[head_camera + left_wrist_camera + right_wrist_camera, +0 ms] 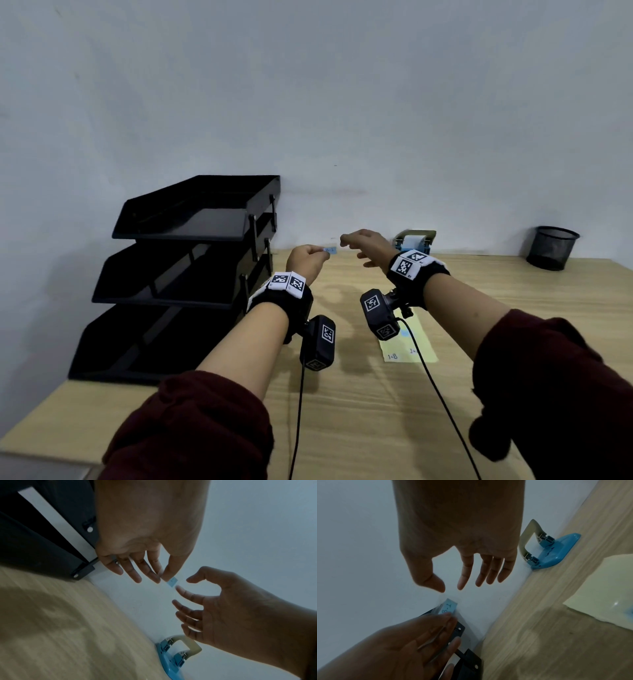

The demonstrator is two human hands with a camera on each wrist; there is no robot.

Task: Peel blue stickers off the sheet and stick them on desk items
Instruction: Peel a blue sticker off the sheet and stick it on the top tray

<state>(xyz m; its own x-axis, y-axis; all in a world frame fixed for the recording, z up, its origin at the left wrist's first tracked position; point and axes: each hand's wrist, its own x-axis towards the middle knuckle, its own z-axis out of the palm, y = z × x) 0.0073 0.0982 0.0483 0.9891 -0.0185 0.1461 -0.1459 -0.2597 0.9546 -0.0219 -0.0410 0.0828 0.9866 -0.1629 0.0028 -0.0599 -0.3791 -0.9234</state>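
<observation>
Wooden desk [376,411], grey wall, sticker mid-air
Left hand [306,257] pinches blue sticker [330,250]; right hand [368,247] empty, fingers loosely spread, just beside its free end

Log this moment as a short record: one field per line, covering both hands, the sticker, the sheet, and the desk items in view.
left hand: raised above the desk, pinches the blue sticker between thumb and fingertips
right hand: open, fingers loosely spread, close to the sticker, holds nothing
blue sticker: off the sheet, handwritten mark on it, not yet stuck to anything
sticker sheet: pale yellow, flat on the desk under the right wrist
hole punch: blue base, against the wall
paper trays: black, three tiers, left
pen cup: black mesh, far right
</observation>
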